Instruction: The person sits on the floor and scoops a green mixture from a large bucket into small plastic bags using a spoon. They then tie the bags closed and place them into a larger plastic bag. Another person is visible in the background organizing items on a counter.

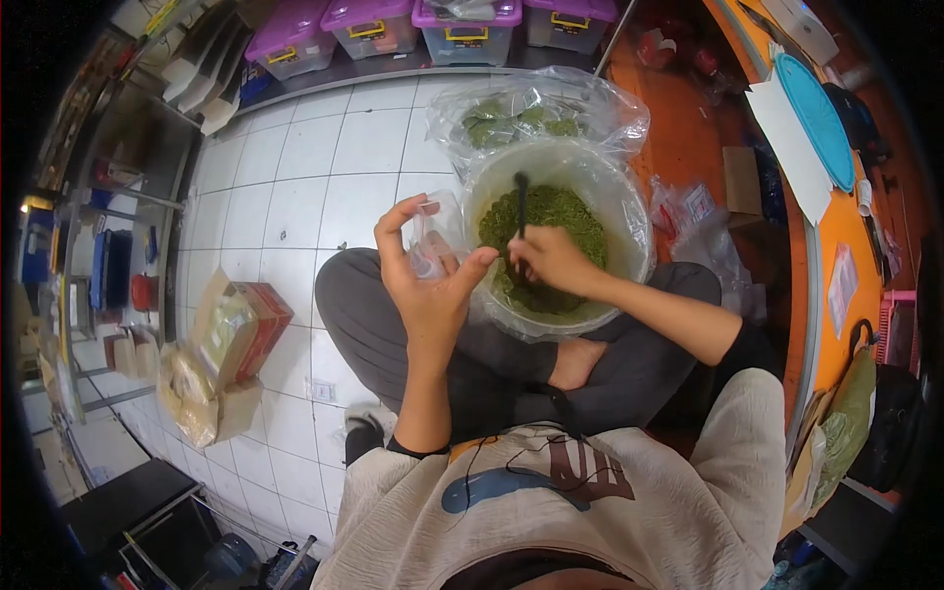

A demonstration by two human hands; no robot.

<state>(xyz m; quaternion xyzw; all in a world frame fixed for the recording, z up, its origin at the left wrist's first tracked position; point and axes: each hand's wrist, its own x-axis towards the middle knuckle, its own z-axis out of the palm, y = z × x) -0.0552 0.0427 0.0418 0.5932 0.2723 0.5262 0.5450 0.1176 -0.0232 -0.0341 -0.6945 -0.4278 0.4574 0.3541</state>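
Observation:
Before me stands a round translucent tub (630, 221) lined with clear plastic, holding a mass of moist-looking green shredded material (564, 206). My right hand (549, 258) is closed on a black-handled utensil (521, 199) over the green material; its lower end is hidden. Left of the tub, my left hand (428, 273) holds up a small clear plastic bag (439, 221) with its fingers and thumb spread around it. Behind the tub lies a large clear plastic bag (531, 118) with more green material in it.
White floor tiles spread to the left, with an opened cardboard box (258, 324) holding plastic packs. Clear bins with purple lids (464, 33) line a dark shelf at the back. Crumpled plastic bags (712, 251) lie right of the tub, near an orange table (848, 295).

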